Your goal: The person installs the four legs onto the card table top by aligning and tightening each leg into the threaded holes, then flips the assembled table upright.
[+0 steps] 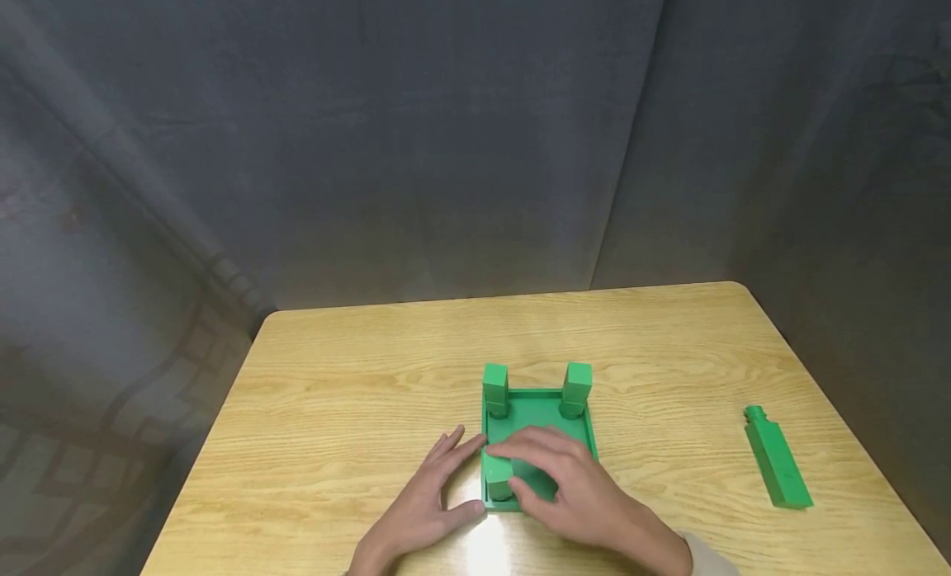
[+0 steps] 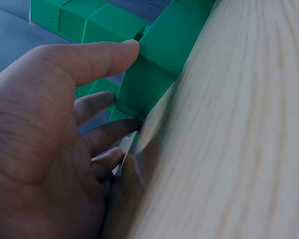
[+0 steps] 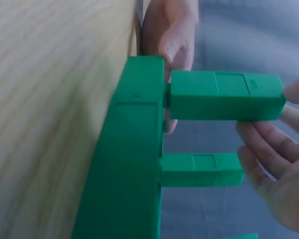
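A shallow green square tray (image 1: 535, 415) with a raised rim lies on the table, and square green legs stand up from its corners. At its near left corner my right hand (image 1: 575, 489) grips the upper end of one leg (image 1: 499, 479) between thumb and fingers. In the right wrist view this leg (image 3: 224, 94) stands upright from the tray, a narrow neck showing at its foot. My left hand (image 1: 425, 503) lies along the tray's left side, fingers and thumb spread, fingertips right at the rim. Two further legs, a left one (image 1: 495, 388) and a right one (image 1: 577, 386), stand at the far corners.
A loose green leg (image 1: 778, 462) with a threaded end lies on its side near the right edge of the wooden table (image 1: 357, 378). Dark grey curtains (image 1: 446, 147) hang behind the table and at both sides.
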Demonstrator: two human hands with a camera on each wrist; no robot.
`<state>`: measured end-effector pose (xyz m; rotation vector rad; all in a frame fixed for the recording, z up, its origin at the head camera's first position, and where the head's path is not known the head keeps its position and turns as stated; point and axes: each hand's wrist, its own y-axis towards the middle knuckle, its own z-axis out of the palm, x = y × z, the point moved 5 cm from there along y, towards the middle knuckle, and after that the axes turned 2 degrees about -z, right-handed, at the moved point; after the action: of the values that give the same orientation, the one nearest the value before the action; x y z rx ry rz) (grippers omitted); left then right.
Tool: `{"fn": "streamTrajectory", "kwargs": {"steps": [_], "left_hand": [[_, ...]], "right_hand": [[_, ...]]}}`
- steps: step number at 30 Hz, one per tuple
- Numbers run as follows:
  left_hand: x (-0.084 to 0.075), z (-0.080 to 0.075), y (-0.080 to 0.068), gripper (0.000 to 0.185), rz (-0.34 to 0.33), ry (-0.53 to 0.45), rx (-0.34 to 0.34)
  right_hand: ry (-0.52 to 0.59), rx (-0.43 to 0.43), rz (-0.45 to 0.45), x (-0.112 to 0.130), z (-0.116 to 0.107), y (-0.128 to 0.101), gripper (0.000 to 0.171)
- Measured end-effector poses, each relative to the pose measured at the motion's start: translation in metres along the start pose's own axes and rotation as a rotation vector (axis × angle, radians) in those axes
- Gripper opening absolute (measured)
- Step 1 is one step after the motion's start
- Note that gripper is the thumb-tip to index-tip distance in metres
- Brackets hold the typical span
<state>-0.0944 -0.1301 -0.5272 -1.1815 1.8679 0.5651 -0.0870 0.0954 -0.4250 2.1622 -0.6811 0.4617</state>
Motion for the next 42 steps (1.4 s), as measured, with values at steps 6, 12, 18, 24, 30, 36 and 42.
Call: {"fn": "streamTrajectory", "kwargs": {"steps": [6, 12, 18, 24, 30, 36, 42], "left_hand": [[0.001, 0.000, 0.001, 0.078, 0.006, -0.004, 0.000], [0.000, 0.000, 0.000, 0.078, 0.017, -0.002, -0.003], [0.001, 0.000, 0.000, 0.079, 0.020, 0.010, -0.008], [0.001, 0.001, 0.000, 0.079, 0.013, 0.004, -0.009], [0.001, 0.000, 0.000, 0.080, 0.013, 0.002, -0.006], [0.001, 0.000, 0.000, 0.079, 0.013, 0.003, -0.004], [0.000, 0.001, 0.000, 0.078, 0.019, -0.004, 0.003]], "right_hand": [[-0.003, 0.083, 0.032, 0.000, -0.001, -0.002, 0.054], [0.000, 0.085, 0.061, -0.001, 0.003, -0.002, 0.046], [-0.002, -0.040, 0.072, -0.002, 0.006, -0.002, 0.039], [0.023, -0.114, 0.036, -0.002, 0.009, -0.003, 0.037], [0.041, -0.031, 0.054, -0.001, 0.007, -0.003, 0.036], [0.021, 0.077, 0.067, -0.002, 0.001, -0.001, 0.057], [-0.003, 0.143, 0.014, -0.002, -0.001, -0.002, 0.057]]}}
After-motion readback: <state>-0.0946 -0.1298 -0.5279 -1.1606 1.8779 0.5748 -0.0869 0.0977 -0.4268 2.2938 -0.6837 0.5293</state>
